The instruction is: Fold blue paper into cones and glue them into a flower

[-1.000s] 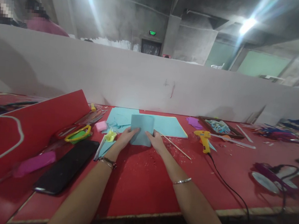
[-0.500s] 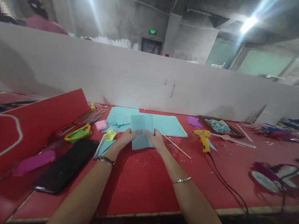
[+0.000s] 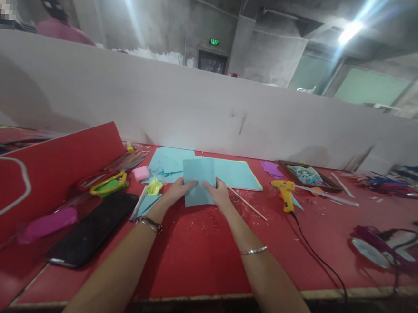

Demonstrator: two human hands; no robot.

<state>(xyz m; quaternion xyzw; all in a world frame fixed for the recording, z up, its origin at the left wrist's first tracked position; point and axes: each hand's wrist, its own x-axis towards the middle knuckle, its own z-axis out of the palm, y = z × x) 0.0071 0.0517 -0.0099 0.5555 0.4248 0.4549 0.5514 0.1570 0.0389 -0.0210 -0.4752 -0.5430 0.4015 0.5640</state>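
Observation:
A small light-blue paper sheet (image 3: 199,184) lies on the red table (image 3: 195,251) in front of me. My left hand (image 3: 175,194) rests on its left edge with fingers pressed down on it. My right hand (image 3: 219,195) presses its right edge the same way. Both hands lie flat on the paper, fingertips nearly meeting over its middle. Behind it lie larger light-blue sheets (image 3: 229,173). A thin wooden stick (image 3: 247,204) lies just right of my right hand.
A yellow glue gun (image 3: 285,193) with a black cord lies to the right. At left are a black case (image 3: 92,232), yellow-handled scissors (image 3: 108,185), a pink roll (image 3: 45,224) and a raised red board (image 3: 50,174). A white partition wall stands behind; a person in pink sits beyond it.
The small blue sheet has shifted slightly toward me and tilted, and my fingertips have moved closer together over it.

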